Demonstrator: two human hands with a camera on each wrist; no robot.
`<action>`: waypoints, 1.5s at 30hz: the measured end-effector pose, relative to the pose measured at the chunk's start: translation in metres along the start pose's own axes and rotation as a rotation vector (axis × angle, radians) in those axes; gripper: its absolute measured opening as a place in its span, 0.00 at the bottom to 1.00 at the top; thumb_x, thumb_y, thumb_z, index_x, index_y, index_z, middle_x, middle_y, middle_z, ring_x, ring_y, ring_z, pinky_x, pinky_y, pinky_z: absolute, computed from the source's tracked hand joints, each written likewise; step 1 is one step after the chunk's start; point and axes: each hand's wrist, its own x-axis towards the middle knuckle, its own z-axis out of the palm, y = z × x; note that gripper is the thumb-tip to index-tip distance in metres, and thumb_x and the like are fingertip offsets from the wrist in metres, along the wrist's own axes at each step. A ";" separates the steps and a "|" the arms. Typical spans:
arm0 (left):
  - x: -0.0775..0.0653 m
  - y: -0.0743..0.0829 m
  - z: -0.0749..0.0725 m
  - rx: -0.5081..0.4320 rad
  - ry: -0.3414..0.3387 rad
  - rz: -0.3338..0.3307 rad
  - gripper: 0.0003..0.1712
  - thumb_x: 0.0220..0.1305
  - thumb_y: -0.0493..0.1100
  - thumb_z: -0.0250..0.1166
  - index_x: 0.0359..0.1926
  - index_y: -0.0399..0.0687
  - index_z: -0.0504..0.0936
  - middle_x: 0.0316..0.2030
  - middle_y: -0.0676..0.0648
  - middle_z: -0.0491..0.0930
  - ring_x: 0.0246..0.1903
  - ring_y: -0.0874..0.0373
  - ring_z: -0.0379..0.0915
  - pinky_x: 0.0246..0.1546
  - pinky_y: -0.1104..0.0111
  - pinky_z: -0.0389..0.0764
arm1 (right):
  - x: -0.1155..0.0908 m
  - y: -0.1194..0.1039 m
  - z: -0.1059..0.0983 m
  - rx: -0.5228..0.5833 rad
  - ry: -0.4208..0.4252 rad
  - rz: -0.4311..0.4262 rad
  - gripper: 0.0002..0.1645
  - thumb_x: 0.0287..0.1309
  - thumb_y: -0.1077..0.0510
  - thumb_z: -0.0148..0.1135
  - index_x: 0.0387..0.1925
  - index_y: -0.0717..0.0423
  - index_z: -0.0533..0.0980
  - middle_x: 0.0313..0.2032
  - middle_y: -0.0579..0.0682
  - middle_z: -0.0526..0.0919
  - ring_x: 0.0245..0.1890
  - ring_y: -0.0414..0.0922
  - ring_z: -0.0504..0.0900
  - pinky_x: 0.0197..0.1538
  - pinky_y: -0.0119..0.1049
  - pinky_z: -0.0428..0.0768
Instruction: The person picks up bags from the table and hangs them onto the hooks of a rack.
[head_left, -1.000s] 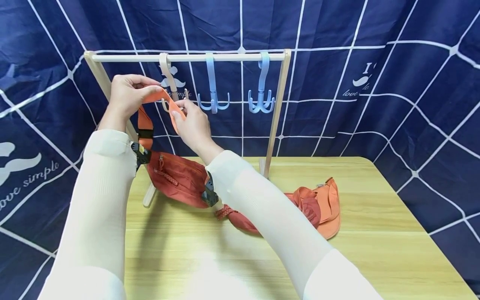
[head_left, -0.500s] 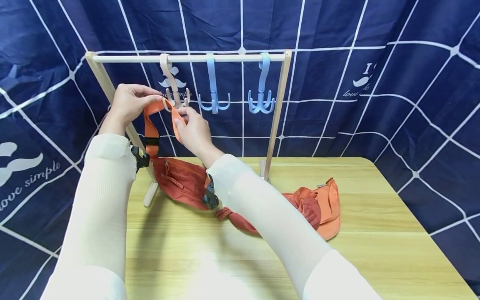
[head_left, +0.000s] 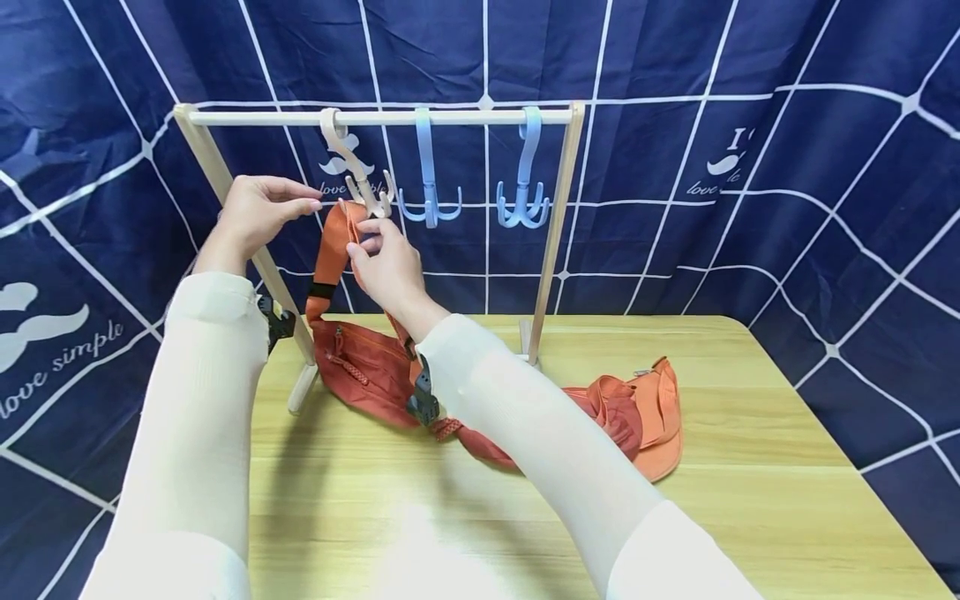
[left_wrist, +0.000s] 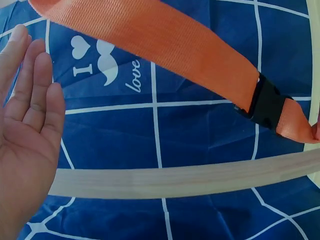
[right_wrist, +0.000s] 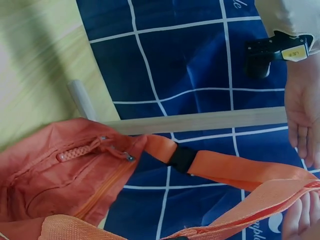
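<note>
A red-orange waist bag [head_left: 363,367] hangs low at the left, its lower side close to the wooden table. Its orange strap [head_left: 330,250] rises in a loop to the beige multi-prong hook [head_left: 371,196], which is tilted to the right. Whether a prong bears the strap, I cannot tell. My right hand [head_left: 390,267] pinches the strap just below the hook. Left of the loop, my left hand [head_left: 258,208] is off the strap; its fingers look extended in the left wrist view. A black buckle [right_wrist: 182,157] joins the strap near the bag.
Two blue hooks [head_left: 429,196] hang farther right on the rack's white bar [head_left: 465,117]. On the table [head_left: 525,517], an orange cap [head_left: 660,417] and red fabric items [head_left: 615,408] lie at the right, partly behind my right forearm. A blue grid curtain surrounds the table.
My left hand has let go of the strap. The strap and right hand came down slightly, the bag shifted a little right, and the beige hook swung to the right.
</note>
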 end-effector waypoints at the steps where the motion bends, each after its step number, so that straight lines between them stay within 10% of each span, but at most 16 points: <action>1: -0.001 0.000 -0.001 0.010 -0.001 -0.006 0.21 0.59 0.47 0.69 0.47 0.37 0.84 0.33 0.62 0.81 0.33 0.67 0.73 0.43 0.71 0.73 | 0.000 0.001 0.000 0.011 0.014 -0.003 0.17 0.60 0.53 0.64 0.51 0.50 0.76 0.34 0.42 0.83 0.38 0.40 0.79 0.42 0.31 0.73; 24: -0.026 -0.019 -0.015 0.035 -0.125 -0.061 0.26 0.57 0.55 0.69 0.51 0.43 0.83 0.50 0.49 0.80 0.36 0.65 0.76 0.41 0.72 0.74 | -0.025 0.020 -0.007 0.134 0.005 -0.100 0.17 0.60 0.55 0.64 0.49 0.55 0.75 0.35 0.46 0.80 0.32 0.38 0.79 0.37 0.28 0.74; 33: -0.045 -0.036 0.000 0.000 -0.165 -0.012 0.22 0.59 0.49 0.69 0.49 0.38 0.83 0.37 0.61 0.83 0.36 0.72 0.74 0.38 0.78 0.72 | -0.040 0.036 -0.019 0.121 -0.091 -0.135 0.17 0.61 0.54 0.63 0.51 0.52 0.74 0.40 0.49 0.80 0.32 0.37 0.78 0.38 0.29 0.74; 45: -0.066 -0.047 0.033 -0.159 -0.183 0.049 0.16 0.59 0.39 0.69 0.45 0.32 0.83 0.35 0.54 0.85 0.34 0.71 0.78 0.37 0.79 0.74 | -0.052 0.066 -0.034 0.119 -0.159 -0.234 0.19 0.61 0.57 0.63 0.53 0.55 0.73 0.39 0.49 0.79 0.34 0.40 0.78 0.39 0.31 0.75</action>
